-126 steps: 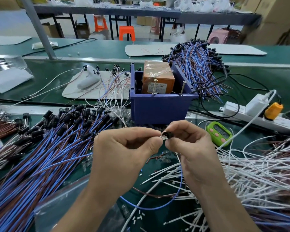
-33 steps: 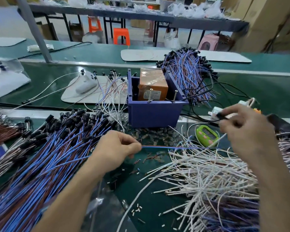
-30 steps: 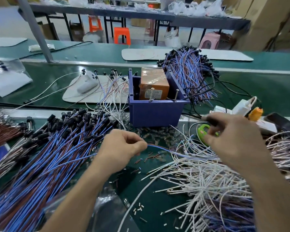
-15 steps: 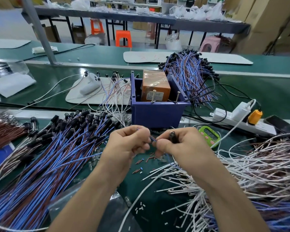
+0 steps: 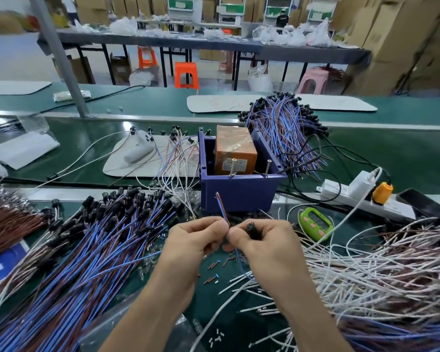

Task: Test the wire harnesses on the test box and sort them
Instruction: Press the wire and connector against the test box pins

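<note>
change: a second ago your grips were well apart with the wire harness (image 5: 221, 207) stretched between them. now they are back together at centre, knuckles almost touching.

left grip (image 5: 196, 240): pinches the blue and brown leads just below their free ends. the ends stand up and tilt toward 11 o'clock.

right grip (image 5: 264, 240): pinches the black connector (image 5: 252, 227). the slack of the harness drops toward 6 o'clock between your wrists.

position: you hold the harness above the surface (image 5: 404, 148), just short of the test box (image 5: 239, 196) at 12 o'clock and not touching it. no part of the harness touches the two upright pins (image 5: 233, 166) on the box's near rim.

reading: the harness looks straightened with its ends presented, so probing on the pins is likely next and not yet begun. no result, so nothing to sort yet.

piles: blue-brown pile (image 5: 87, 250) at 9 o'clock, white wire pile (image 5: 366, 270) at 3 o'clock, bundle (image 5: 285, 128) behind the box at 1 o'clock. which pile takes passes cannot be told from here.
</note>
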